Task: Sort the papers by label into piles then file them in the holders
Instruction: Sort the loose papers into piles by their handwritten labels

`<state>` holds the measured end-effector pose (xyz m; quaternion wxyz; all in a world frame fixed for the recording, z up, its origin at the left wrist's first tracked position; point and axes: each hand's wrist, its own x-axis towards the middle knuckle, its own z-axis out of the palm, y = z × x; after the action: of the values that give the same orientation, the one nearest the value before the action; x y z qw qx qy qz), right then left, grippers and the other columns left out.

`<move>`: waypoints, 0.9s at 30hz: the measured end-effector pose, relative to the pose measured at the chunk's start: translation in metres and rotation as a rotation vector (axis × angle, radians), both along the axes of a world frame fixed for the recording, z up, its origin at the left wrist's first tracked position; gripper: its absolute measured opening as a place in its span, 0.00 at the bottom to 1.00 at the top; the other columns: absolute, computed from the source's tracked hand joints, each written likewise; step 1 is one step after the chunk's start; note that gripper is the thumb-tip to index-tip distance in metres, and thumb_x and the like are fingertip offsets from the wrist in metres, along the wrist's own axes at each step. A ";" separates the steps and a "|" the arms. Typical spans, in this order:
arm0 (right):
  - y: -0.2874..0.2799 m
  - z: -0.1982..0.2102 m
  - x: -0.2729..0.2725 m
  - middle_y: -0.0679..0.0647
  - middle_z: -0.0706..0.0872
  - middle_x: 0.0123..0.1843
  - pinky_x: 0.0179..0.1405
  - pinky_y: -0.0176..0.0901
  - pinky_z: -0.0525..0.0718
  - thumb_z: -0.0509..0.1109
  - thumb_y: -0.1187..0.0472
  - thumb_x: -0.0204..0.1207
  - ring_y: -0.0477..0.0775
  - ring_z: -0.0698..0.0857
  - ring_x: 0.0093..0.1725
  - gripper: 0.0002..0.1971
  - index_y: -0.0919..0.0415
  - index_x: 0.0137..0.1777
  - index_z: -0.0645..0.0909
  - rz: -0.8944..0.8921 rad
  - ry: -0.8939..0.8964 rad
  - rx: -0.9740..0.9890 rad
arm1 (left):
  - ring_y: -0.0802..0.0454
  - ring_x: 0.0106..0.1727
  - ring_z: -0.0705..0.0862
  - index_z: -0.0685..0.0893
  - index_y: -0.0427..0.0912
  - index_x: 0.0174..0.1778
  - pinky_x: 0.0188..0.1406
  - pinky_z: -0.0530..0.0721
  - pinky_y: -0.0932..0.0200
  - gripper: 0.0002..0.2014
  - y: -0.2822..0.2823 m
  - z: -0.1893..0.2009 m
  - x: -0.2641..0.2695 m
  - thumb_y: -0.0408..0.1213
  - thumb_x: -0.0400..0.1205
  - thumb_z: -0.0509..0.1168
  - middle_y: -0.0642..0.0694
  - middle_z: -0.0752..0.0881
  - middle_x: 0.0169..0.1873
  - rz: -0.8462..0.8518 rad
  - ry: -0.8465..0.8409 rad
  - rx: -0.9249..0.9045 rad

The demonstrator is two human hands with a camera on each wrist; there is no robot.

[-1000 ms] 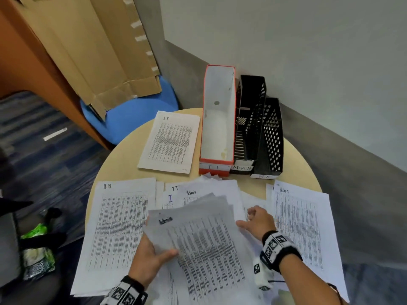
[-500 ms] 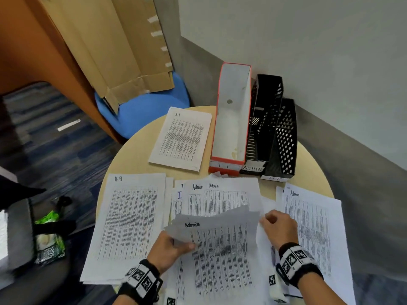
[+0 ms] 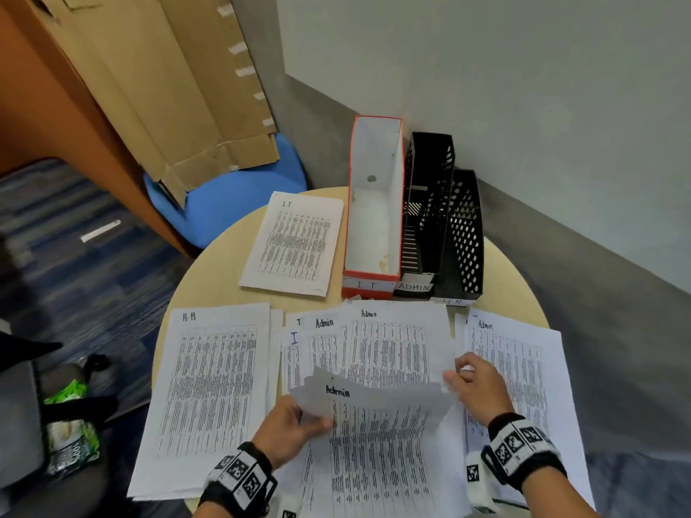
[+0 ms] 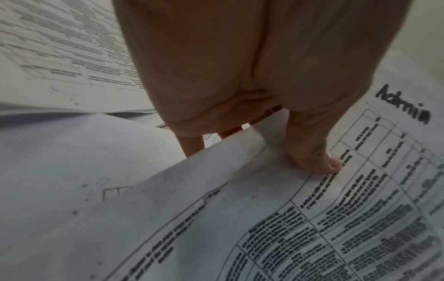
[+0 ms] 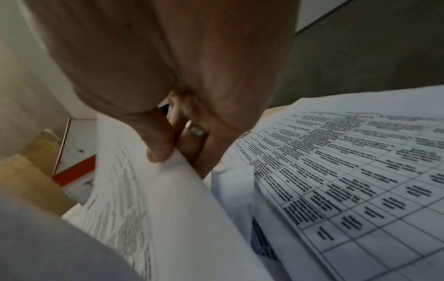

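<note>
White printed sheets cover the near half of the round surface [image 3: 209, 263]. The left hand [image 3: 289, 428] pinches an Admin sheet [image 3: 377, 435] by its left margin, thumb on top and fingers curled beneath, so that its top edge bows up off the unsorted stack [image 3: 377, 349] at the near middle. The right hand [image 3: 476, 390] pinches a page edge at the right side of that stack, thumb against curled fingers; the wrist view shows the grip but not whether it is the same sheet.

To do this step well, I judge the sheet should be lifted clear by both side margins, kept nearly flat, and carried right onto the Admin pile [image 3: 519, 375] at the near right edge, label corner squared with the one below.

Room is tight: that pile overhangs the right edge, the H-R pile [image 3: 209, 386] overhangs the near left edge, and the IT pile [image 3: 295, 244] lies toward the far left. At the far edge stand the IT holder [image 3: 374, 203], ADMIN holder [image 3: 430, 203] and H-R holder [image 3: 465, 233], touching in a row, with only a narrow bare strip before them.
</note>
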<state>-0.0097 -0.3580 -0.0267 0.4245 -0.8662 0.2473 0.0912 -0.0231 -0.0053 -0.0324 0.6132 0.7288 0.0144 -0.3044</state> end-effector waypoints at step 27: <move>0.005 -0.001 0.000 0.57 0.95 0.50 0.57 0.57 0.90 0.68 0.64 0.85 0.63 0.93 0.51 0.09 0.64 0.54 0.91 -0.269 0.128 0.488 | 0.43 0.56 0.93 0.79 0.47 0.69 0.52 0.93 0.41 0.37 0.012 -0.013 -0.006 0.35 0.65 0.86 0.44 0.92 0.57 0.468 0.017 -0.129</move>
<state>-0.0093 -0.3530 -0.0274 0.6124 -0.6902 0.3571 0.1453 -0.0293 0.0062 -0.0455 0.7120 0.6625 0.1686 -0.1603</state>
